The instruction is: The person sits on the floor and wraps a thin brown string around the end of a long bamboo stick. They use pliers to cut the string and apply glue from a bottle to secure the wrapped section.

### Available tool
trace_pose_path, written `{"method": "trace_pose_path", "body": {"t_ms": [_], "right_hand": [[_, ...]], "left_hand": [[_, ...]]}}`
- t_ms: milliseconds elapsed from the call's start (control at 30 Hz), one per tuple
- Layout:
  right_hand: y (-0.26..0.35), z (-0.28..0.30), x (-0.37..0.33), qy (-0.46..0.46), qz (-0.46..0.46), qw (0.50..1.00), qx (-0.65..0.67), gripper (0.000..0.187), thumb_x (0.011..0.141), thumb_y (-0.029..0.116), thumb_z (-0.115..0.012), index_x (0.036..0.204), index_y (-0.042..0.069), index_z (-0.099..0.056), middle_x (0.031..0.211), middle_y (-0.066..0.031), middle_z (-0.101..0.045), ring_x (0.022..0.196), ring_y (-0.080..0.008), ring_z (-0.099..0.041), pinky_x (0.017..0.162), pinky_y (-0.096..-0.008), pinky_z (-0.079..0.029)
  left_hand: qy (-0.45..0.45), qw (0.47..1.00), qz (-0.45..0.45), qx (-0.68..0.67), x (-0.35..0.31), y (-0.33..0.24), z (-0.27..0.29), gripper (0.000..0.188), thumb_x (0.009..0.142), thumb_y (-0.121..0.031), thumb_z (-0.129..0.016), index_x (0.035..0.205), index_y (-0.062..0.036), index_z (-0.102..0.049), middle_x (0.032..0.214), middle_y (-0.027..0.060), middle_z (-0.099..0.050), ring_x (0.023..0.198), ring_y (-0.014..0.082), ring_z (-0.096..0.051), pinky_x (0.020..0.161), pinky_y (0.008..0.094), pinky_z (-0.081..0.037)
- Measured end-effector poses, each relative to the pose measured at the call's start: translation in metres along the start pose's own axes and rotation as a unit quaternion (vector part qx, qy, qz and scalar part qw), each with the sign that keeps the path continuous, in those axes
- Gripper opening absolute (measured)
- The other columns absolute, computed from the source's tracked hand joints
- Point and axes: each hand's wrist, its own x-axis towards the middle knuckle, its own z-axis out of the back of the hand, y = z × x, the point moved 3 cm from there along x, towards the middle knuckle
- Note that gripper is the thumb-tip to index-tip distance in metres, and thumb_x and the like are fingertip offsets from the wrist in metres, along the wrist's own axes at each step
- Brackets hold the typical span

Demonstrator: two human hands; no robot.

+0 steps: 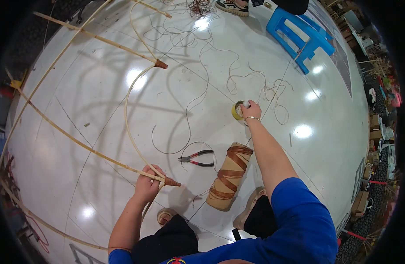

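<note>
My left hand (146,184) is closed around a pale cane frame (101,154), right beside a joint (171,181) wrapped in brown strip. Out to the right, my right hand (252,110) grips the edge of a yellowish roll of tape (236,112) at floor level, its fingers partly hiding the roll. Between my arms lie cutting pliers (197,158) with red and black handles, jaws toward the left. Nearer my feet, a thick cardboard tube (223,187) wound with brown strip rests at a slant on the floor.
Thin loose strands (207,83) tangle across the pale tiled floor (264,145). A second wrapped joint (160,64) is on the frame farther off. At the far right stands a blue plastic stool (299,37), near another person's shoe (232,8). Boxes (360,203) line the right side.
</note>
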Motion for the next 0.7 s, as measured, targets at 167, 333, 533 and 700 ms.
{"method": "trace_pose_path", "body": {"t_ms": [167,333,533,700], "right_hand": [[-0.012,0.011,0.002,-0.099,0.034,0.994,0.033,0.055,0.075,0.039,-0.063,0.114,0.002,-0.058,0.104,-0.0212,-0.061,0.097,-0.0345,-0.058,0.085,-0.0400,-0.046],[0.055,0.044,-0.073,0.011,0.202,0.966,0.163,0.048,0.085,0.024,-0.057,0.122,-0.005,-0.047,0.089,-0.0154,-0.062,0.083,-0.0219,-0.060,0.076,-0.0299,-0.047],[0.127,0.090,-0.232,0.384,0.248,0.845,0.278,0.034,0.087,0.019,-0.058,0.113,0.003,-0.043,0.088,-0.0124,-0.061,0.075,-0.0128,-0.058,0.066,-0.0274,-0.046],[0.162,0.101,-0.302,0.439,0.370,0.790,0.217,0.033,0.083,0.023,-0.059,0.110,0.006,-0.052,0.090,-0.0159,-0.061,0.081,-0.0289,-0.061,0.072,-0.0339,-0.048]], "left_hand": [[-0.015,0.999,-0.040,0.033,0.003,0.007,-0.004,0.013,0.076,-0.002,-0.051,0.085,-0.0048,-0.059,0.092,0.0127,-0.056,0.089,0.0299,-0.056,0.079,0.0379,-0.046],[-0.008,0.999,0.007,0.038,-0.002,0.022,0.000,0.016,0.074,0.003,-0.050,0.086,-0.0038,-0.058,0.092,0.0114,-0.055,0.090,0.0260,-0.055,0.081,0.0344,-0.045],[-0.012,1.000,0.013,-0.020,-0.002,0.007,0.002,0.019,0.074,0.007,-0.047,0.086,-0.0019,-0.059,0.097,0.0110,-0.054,0.093,0.0252,-0.054,0.084,0.0331,-0.045],[-0.014,1.000,0.022,0.003,-0.001,0.004,0.000,0.018,0.076,0.006,-0.047,0.087,-0.0018,-0.059,0.098,0.0116,-0.053,0.093,0.0258,-0.055,0.084,0.0337,-0.045]]}}
